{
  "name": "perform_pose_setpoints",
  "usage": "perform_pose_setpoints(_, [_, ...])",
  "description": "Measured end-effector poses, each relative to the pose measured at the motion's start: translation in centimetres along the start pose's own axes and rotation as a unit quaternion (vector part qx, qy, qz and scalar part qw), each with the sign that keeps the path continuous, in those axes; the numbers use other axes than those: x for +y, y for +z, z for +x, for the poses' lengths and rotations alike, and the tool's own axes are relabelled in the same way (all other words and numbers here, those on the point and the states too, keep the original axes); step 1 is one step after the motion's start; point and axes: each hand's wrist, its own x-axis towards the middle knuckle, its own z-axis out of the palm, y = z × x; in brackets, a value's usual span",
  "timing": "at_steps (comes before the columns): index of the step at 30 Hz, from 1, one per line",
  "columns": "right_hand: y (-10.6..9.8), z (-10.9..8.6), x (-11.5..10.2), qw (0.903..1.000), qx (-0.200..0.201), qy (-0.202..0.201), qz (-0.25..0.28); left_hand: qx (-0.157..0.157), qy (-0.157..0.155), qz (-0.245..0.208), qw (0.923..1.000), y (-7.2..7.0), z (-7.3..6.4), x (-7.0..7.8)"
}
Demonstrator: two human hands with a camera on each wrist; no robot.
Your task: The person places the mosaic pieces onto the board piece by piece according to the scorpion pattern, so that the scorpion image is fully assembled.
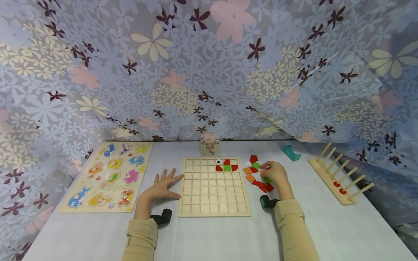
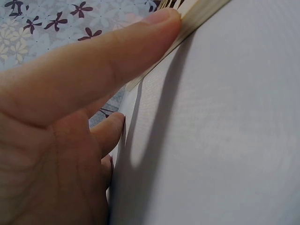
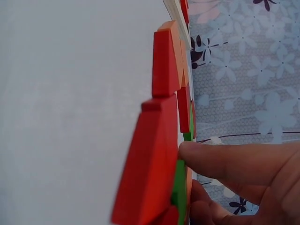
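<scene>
In the head view my left hand [image 1: 163,186] lies with fingers spread, thumb and index tips at the left edge of the gridded wooden board [image 1: 213,212]. The left wrist view shows a fingertip [image 2: 164,18] against the board's side. My right hand [image 1: 277,174] reaches down, fingers bent, into loose coloured blocks right of the board. Its thumb [image 3: 201,157] and fingers are close about an orange block [image 1: 262,172], beside a green block [image 3: 178,187]; I cannot tell whether they pinch it. On the board's upper right sit red blocks [image 1: 234,168], a green square [image 1: 227,168] and a white eye piece [image 1: 218,162].
A small pattern card [image 1: 210,148] stands behind the board. At left lies a sea-animal puzzle board [image 1: 122,170]. A teal curved block [image 1: 291,153] and a wooden peg rack [image 1: 330,181] with red beads are at right. Floral cloth [image 1: 209,72] hangs behind the table.
</scene>
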Motion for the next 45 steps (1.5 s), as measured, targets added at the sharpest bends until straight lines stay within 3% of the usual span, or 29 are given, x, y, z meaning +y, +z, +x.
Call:
perform_pose_setpoints(4, [0.0, 0.1, -0.1, 0.9999, -0.003, 0.011, 0.001, -0.001, -0.004, 0.000, 1.0000, 0.0, 0.0, 0.0])
perform_pose_setpoints(11, [-0.2, 0.4, 0.0, 0.9997, -0.004, -0.023, 0.009, -0.001, 0.002, -0.002, 1.0000, 0.0, 0.0, 0.1])
perform_pose_setpoints(20, [0.1, 0.4, -0.4, 0.9975, 0.009, 0.004, 0.070, -0.001, 0.000, 0.000, 1.0000, 0.1, 0.1, -0.2])
perform_pose_setpoints(30, [0.3, 0.5, -0.8, 0.9861, -0.017, 0.003, 0.165, -0.002, -0.001, -0.004, 1.0000, 0.1, 0.1, -0.1])
perform_pose_setpoints(45, [1.0, -0.2, -2.9, 0.9716, -0.031, -0.077, 0.221, -0.003, 0.002, -0.001, 1.0000, 0.0, 0.1, -0.1])
